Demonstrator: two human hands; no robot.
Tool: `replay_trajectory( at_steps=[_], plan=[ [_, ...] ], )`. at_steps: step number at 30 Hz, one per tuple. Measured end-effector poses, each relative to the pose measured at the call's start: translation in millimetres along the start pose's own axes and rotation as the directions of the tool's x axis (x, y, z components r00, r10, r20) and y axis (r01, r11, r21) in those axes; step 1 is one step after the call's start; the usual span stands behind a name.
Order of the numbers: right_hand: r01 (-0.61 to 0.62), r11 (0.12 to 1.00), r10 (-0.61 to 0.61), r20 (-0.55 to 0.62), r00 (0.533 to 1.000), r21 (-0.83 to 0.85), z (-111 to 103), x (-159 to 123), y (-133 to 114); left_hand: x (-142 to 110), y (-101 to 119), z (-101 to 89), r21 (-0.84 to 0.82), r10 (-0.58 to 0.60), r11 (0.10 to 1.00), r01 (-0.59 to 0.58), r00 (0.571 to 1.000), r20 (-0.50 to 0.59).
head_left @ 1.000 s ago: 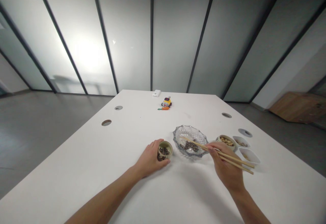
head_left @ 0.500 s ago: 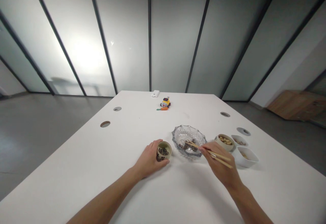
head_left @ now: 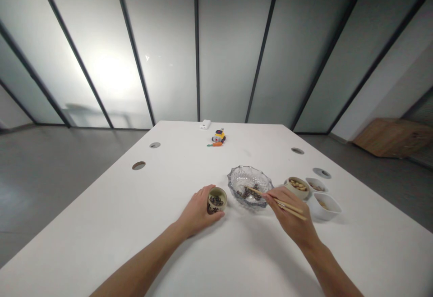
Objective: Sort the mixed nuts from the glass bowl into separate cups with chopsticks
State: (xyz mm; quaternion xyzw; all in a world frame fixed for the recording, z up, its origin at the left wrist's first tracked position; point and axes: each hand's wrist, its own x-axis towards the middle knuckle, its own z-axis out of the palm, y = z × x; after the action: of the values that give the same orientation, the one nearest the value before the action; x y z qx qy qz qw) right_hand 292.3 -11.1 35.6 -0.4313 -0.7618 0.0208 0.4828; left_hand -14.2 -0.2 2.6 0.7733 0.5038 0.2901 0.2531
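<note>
My left hand point(head_left: 199, 209) is wrapped round a small ceramic cup point(head_left: 217, 207) with dark lettering, which stands on the white table. Small dark beads or beans point(head_left: 216, 200) lie inside the cup. Wooden chopsticks point(head_left: 287, 205) are held in my right hand point(head_left: 292, 216), their tips down inside a clear glass bowl point(head_left: 237, 180) with a scalloped rim. More of the dark pieces point(head_left: 242, 194) are scattered on the bowl's bottom around the tips. Whether the tips pinch one of them is too small to tell.
Right of the bowl stand a ceramic cup of peanuts point(head_left: 297, 187) and two white dishes, the nearer dish point(head_left: 324, 211) with little inside. Farther back are a toy car point(head_left: 219, 135), a carrot-shaped toy point(head_left: 215, 144) and a white box point(head_left: 205, 124). Round holes point(head_left: 139, 165) pierce the table point(head_left: 118, 225).
The view has shifted very slightly. Both hands keep nearly the same places, with the chopstick tips still in the glass bowl.
</note>
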Motion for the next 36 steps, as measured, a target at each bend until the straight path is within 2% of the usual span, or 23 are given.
replay_trajectory(
  at_steps=[7, 13, 19, 31, 36],
  plan=[
    [-0.039, 0.999, 0.039, -0.031, 0.999, -0.014, 0.2, -1.4, 2.0, -0.4, 0.6, -0.7, 0.0, 0.006, 1.0, -0.006, 1.0, -0.005],
    [-0.043, 0.999, 0.043, 0.019, 0.999, -0.002, -0.6, 0.1, 0.8, 0.2, -0.2, 0.7, 0.002, 0.002, 1.0, -0.002, 1.0, -0.014],
    [-0.005, 1.0, 0.004, 0.023, 1.0, 0.031, -1.5, 2.4, -3.0, -0.4, 0.8, -0.6, 0.003, -0.001, 1.0, 0.0, 1.0, 0.003],
    [-0.023, 1.0, 0.022, 0.026, 0.999, 0.018, -0.7, 1.1, -1.0, -1.0, -1.4, 1.3, -0.009, 0.01, 1.0, -0.01, 1.0, -0.022],
    [0.005, 1.0, -0.006, 0.04, 0.999, 0.028, -1.5, 2.4, -2.1, -1.1, -1.5, 1.8, -0.001, 0.007, 1.0, -0.007, 1.0, -0.02]
  ],
)
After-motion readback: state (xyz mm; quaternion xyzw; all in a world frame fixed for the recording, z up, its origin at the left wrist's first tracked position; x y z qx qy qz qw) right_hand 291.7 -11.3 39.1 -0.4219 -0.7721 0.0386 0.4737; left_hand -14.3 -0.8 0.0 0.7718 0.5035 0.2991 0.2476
